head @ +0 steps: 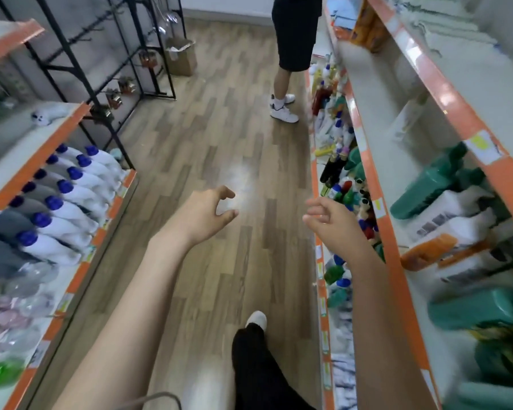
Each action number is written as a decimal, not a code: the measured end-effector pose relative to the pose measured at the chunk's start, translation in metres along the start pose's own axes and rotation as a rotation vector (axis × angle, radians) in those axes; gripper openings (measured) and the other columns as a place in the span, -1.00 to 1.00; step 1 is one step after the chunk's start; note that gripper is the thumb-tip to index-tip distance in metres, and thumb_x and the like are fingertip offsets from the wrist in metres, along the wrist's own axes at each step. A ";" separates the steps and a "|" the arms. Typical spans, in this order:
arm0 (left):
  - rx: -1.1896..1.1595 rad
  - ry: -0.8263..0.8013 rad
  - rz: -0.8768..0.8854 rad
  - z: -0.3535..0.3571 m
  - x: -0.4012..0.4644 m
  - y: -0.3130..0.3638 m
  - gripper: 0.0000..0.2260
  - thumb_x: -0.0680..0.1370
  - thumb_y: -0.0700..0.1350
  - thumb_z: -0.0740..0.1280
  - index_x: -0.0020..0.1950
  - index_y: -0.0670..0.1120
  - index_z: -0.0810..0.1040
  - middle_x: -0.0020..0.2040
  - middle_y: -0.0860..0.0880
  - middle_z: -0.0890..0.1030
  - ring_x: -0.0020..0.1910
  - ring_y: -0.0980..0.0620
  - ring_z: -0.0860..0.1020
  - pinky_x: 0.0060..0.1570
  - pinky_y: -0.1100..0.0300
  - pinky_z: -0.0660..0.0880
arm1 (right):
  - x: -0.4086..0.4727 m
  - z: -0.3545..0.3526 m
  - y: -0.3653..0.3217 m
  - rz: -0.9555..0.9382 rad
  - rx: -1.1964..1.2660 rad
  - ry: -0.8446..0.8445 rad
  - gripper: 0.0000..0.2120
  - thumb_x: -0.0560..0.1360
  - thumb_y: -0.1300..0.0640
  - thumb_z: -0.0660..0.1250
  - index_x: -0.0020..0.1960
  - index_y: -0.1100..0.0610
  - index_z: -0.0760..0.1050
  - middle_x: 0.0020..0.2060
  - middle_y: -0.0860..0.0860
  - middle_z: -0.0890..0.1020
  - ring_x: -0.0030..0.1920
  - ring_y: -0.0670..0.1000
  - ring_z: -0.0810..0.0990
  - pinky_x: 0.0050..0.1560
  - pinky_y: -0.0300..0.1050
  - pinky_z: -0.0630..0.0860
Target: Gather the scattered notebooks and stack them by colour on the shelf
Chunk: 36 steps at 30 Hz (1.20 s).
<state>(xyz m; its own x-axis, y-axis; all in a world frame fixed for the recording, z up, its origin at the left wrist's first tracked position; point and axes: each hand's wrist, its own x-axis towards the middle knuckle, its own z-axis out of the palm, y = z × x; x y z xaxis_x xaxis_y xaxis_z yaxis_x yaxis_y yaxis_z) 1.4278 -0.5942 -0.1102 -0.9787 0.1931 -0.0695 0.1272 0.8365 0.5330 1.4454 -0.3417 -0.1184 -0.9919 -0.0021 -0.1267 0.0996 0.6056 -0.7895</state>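
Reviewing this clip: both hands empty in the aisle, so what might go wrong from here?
No notebooks are in view, so the search may drag on. The right hand hangs close to the crowded bottles and might knock one over. A person standing ahead narrows the aisle.

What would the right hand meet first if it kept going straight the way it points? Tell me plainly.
Probably nothing close. The right hand points up the aisle over bare wooden floor. Farther along that line stands another person, beside the right shelf; depth is unclear.
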 end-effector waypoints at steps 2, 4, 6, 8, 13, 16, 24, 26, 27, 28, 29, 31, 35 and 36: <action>-0.004 -0.011 -0.026 -0.008 0.029 -0.010 -0.62 0.56 0.03 0.31 0.34 -0.06 0.44 0.31 0.01 0.51 0.26 0.00 0.47 0.17 0.14 0.41 | 0.038 0.002 -0.007 0.004 0.007 -0.024 -0.70 0.55 0.11 0.29 0.28 0.04 0.45 0.10 -0.06 0.56 0.08 -0.09 0.52 0.00 -0.27 0.43; -0.006 -0.015 -0.035 -0.019 0.063 -0.016 -0.61 0.55 0.05 0.31 0.34 -0.04 0.43 0.31 -0.01 0.51 0.24 0.00 0.49 0.18 0.12 0.43 | 0.078 0.001 -0.015 -0.003 0.027 -0.034 -0.70 0.55 0.13 0.29 0.28 0.06 0.45 0.10 -0.03 0.56 0.08 -0.09 0.52 -0.14 -0.38 0.40; -0.006 -0.010 -0.041 -0.029 0.099 -0.020 -0.60 0.54 0.07 0.32 0.34 -0.04 0.43 0.30 -0.02 0.51 0.22 -0.01 0.50 0.18 0.11 0.44 | 0.116 -0.001 -0.025 -0.013 0.030 -0.028 -0.69 0.55 0.13 0.29 0.29 0.08 0.45 0.09 -0.01 0.56 0.07 -0.07 0.53 -0.11 -0.36 0.43; -0.017 0.003 -0.045 -0.035 0.131 -0.025 -0.60 0.54 0.07 0.32 0.33 -0.04 0.44 0.30 -0.02 0.52 0.22 -0.01 0.50 0.16 0.13 0.43 | 0.151 -0.002 -0.033 -0.022 0.038 -0.037 -0.68 0.55 0.13 0.29 0.30 0.09 0.45 0.10 0.00 0.56 0.08 -0.06 0.54 0.00 -0.26 0.46; -0.027 0.007 -0.079 -0.043 0.197 -0.045 -0.60 0.54 0.07 0.32 0.34 -0.03 0.43 0.29 -0.02 0.52 0.23 0.01 0.50 0.12 0.19 0.39 | 0.227 0.000 -0.048 -0.064 0.007 -0.048 -0.66 0.55 0.11 0.29 0.31 0.05 0.44 0.13 -0.02 0.55 0.09 -0.07 0.55 0.14 -0.09 0.52; -0.024 0.036 -0.100 -0.053 0.236 -0.060 -0.59 0.53 0.05 0.33 0.34 -0.04 0.43 0.30 -0.02 0.51 0.22 0.01 0.51 0.14 0.17 0.39 | 0.267 0.002 -0.055 -0.080 -0.024 -0.040 -0.66 0.53 0.12 0.30 0.31 0.04 0.45 0.18 -0.02 0.55 0.10 -0.07 0.54 0.17 -0.01 0.52; -0.039 0.011 -0.038 -0.085 0.375 -0.091 -0.59 0.53 0.02 0.34 0.35 -0.06 0.42 0.31 -0.04 0.50 0.22 -0.01 0.49 0.11 0.18 0.38 | 0.391 0.008 -0.077 -0.072 -0.019 -0.008 -0.65 0.52 0.11 0.32 0.31 0.05 0.45 0.17 -0.03 0.55 0.10 -0.05 0.53 0.13 -0.04 0.52; -0.031 -0.014 0.008 -0.099 0.417 -0.098 -0.59 0.53 0.03 0.35 0.35 -0.05 0.42 0.31 -0.03 0.49 0.23 0.01 0.48 0.07 0.23 0.34 | 0.427 0.008 -0.086 -0.057 -0.002 0.020 -0.64 0.52 0.12 0.34 0.31 0.07 0.45 0.17 -0.01 0.56 0.11 -0.03 0.54 0.12 -0.07 0.52; -0.020 -0.026 0.033 -0.107 0.439 -0.101 -0.58 0.53 0.03 0.35 0.35 -0.05 0.42 0.32 -0.02 0.48 0.24 0.02 0.47 0.07 0.24 0.33 | 0.446 0.007 -0.091 -0.045 0.013 0.040 -0.64 0.52 0.13 0.34 0.31 0.08 0.46 0.17 0.00 0.56 0.11 -0.03 0.54 0.10 -0.11 0.51; -0.009 -0.039 0.055 -0.116 0.461 -0.103 -0.58 0.53 0.04 0.35 0.35 -0.04 0.41 0.32 -0.01 0.48 0.26 0.02 0.46 0.08 0.24 0.34 | 0.464 0.006 -0.097 -0.031 0.031 0.064 -0.64 0.51 0.14 0.35 0.30 0.09 0.46 0.16 0.01 0.56 0.10 -0.02 0.54 0.07 -0.16 0.48; 0.000 -0.050 0.077 -0.124 0.482 -0.105 -0.58 0.53 0.04 0.35 0.35 -0.04 0.41 0.32 0.00 0.47 0.27 0.03 0.45 0.09 0.22 0.35 | 0.481 0.006 -0.103 -0.018 0.046 0.088 -0.65 0.51 0.14 0.35 0.29 0.09 0.47 0.14 0.01 0.57 0.10 -0.02 0.55 0.05 -0.20 0.46; 0.020 -0.073 0.108 -0.137 0.518 -0.109 -0.57 0.53 0.06 0.34 0.36 -0.02 0.39 0.33 0.01 0.46 0.28 0.03 0.44 0.14 0.19 0.37 | 0.510 0.007 -0.114 0.003 0.073 0.127 -0.67 0.51 0.15 0.36 0.26 0.10 0.48 0.12 0.01 0.57 0.10 -0.02 0.55 0.04 -0.22 0.45; 0.050 -0.102 0.173 -0.150 0.578 -0.113 -0.57 0.53 0.08 0.33 0.37 0.02 0.38 0.34 0.05 0.45 0.27 0.04 0.44 0.14 0.18 0.36 | 0.552 0.010 -0.128 0.036 0.121 0.191 -0.71 0.50 0.18 0.36 0.22 0.10 0.50 0.09 0.01 0.58 0.05 -0.05 0.55 -0.03 -0.32 0.43; 0.043 -0.104 0.185 -0.151 0.586 -0.113 -0.57 0.53 0.08 0.33 0.37 0.02 0.38 0.33 0.04 0.46 0.27 0.04 0.44 0.12 0.19 0.36 | 0.556 0.009 -0.129 0.048 0.125 0.196 -0.72 0.50 0.17 0.36 0.21 0.09 0.51 0.08 0.01 0.59 0.04 -0.05 0.56 -0.02 -0.30 0.45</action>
<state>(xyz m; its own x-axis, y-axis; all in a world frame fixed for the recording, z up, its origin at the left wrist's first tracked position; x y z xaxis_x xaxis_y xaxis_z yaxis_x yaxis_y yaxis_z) 0.8160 -0.6535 -0.0836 -0.9162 0.3959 -0.0618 0.3123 0.8022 0.5089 0.8817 -0.4284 -0.0925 -0.9809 0.1861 -0.0566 0.1439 0.4984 -0.8549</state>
